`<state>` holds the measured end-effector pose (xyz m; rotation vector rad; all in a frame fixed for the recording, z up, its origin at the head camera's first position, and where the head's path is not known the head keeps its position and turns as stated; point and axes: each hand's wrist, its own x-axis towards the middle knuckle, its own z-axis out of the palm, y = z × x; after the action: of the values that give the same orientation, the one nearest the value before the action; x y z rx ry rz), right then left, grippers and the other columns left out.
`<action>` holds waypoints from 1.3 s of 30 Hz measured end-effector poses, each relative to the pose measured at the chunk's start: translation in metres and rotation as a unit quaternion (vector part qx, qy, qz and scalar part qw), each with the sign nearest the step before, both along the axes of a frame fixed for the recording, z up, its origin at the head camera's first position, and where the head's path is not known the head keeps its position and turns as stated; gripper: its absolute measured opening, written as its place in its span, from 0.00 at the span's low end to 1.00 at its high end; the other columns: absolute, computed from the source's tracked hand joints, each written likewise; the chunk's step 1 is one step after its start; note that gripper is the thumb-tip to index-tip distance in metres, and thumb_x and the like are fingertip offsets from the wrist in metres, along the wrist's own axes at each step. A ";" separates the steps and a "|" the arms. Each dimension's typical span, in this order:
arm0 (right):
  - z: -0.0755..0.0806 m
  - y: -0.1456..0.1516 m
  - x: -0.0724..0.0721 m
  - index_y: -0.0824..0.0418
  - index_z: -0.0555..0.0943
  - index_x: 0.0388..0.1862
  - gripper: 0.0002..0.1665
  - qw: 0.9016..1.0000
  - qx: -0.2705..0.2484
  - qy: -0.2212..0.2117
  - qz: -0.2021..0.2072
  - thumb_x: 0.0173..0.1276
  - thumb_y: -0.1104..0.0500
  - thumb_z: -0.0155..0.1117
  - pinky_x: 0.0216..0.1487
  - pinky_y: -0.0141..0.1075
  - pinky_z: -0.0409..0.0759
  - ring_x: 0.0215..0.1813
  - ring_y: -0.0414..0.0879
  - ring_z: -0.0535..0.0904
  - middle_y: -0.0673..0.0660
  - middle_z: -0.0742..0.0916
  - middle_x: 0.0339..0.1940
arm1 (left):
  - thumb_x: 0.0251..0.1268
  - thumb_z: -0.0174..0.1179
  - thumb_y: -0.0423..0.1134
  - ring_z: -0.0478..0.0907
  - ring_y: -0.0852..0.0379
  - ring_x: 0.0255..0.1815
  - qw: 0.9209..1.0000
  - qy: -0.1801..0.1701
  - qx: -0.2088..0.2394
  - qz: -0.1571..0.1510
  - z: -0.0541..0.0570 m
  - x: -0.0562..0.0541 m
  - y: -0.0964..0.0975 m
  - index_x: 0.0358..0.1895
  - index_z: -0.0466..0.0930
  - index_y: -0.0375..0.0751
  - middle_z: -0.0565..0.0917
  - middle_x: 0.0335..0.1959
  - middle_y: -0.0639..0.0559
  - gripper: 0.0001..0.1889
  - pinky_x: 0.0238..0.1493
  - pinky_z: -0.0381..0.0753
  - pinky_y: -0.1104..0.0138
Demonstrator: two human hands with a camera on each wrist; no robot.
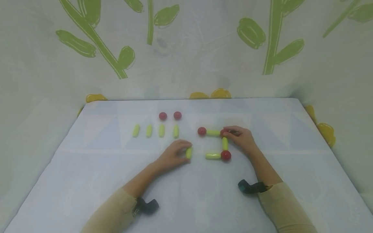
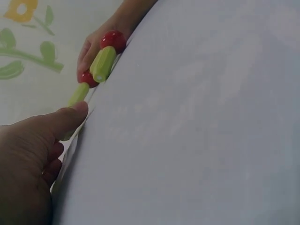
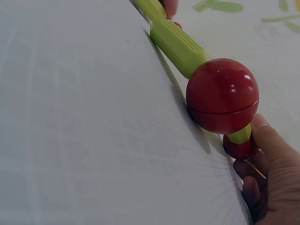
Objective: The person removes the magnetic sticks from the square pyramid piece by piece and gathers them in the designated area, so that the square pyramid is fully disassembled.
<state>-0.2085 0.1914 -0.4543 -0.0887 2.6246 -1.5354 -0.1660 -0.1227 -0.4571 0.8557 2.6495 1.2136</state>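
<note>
My left hand pinches a short yellow-green rod between thumb and fingers, left of a joined chain of rods and red balls. My right hand holds the red ball at the chain's far right corner, partly covering it. From that ball, one rod runs left to another red ball. A second rod runs toward me to a near red ball, which has a further rod pointing left. In the right wrist view the near ball looms large.
Several loose yellow-green rods, one of them the rightmost rod, lie in a row at the back left. Beyond them sit two red balls, left and right. The pale table meets a leaf-patterned wall at its back.
</note>
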 end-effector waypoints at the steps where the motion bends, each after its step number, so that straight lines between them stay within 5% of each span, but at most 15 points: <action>1: 0.000 0.000 0.000 0.52 0.80 0.54 0.33 1.000 0.000 0.000 0.000 0.56 0.34 0.65 0.59 0.48 0.73 0.60 0.50 0.75 0.53 0.83 0.56 | 0.49 0.70 0.36 0.68 0.52 0.63 1.000 0.005 0.000 0.007 0.000 0.002 -0.004 0.59 0.75 0.44 0.76 0.58 0.52 0.29 0.66 0.67 0.58; 8: 0.000 0.001 -0.001 0.52 0.81 0.53 0.31 1.000 -0.008 0.004 0.006 0.56 0.35 0.65 0.61 0.49 0.73 0.60 0.50 0.75 0.53 0.84 0.54 | 0.46 0.72 0.34 0.68 0.50 0.63 0.998 0.010 0.014 0.057 0.000 0.010 -0.025 0.57 0.77 0.45 0.76 0.58 0.51 0.29 0.65 0.67 0.54; 20: 0.003 0.000 0.000 0.52 0.81 0.53 0.30 1.000 -0.011 0.001 0.007 0.57 0.37 0.66 0.61 0.50 0.72 0.60 0.51 0.75 0.54 0.84 0.54 | 0.49 0.71 0.37 0.67 0.52 0.64 0.997 -0.007 0.021 0.078 -0.005 0.010 -0.035 0.56 0.78 0.48 0.75 0.59 0.54 0.27 0.65 0.67 0.53; 32: 0.000 0.001 0.000 0.52 0.80 0.54 0.33 1.000 0.002 -0.011 -0.002 0.55 0.34 0.65 0.61 0.50 0.72 0.60 0.51 0.75 0.54 0.83 0.55 | 0.46 0.73 0.36 0.65 0.49 0.66 0.997 0.015 0.038 0.068 0.000 0.012 -0.034 0.57 0.77 0.45 0.74 0.61 0.52 0.29 0.66 0.64 0.51; 39: 0.000 0.001 -0.001 0.52 0.81 0.53 0.32 1.000 -0.005 -0.004 0.000 0.55 0.34 0.66 0.60 0.49 0.73 0.60 0.50 0.75 0.53 0.83 0.54 | 0.49 0.72 0.37 0.64 0.53 0.66 0.998 0.038 0.053 0.012 0.005 0.009 -0.016 0.60 0.75 0.46 0.72 0.63 0.54 0.30 0.64 0.67 0.55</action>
<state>-0.2091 0.1921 -0.4538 -0.0832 2.6110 -1.5453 -0.1571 -0.1383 -0.4517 0.9073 2.6828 1.3647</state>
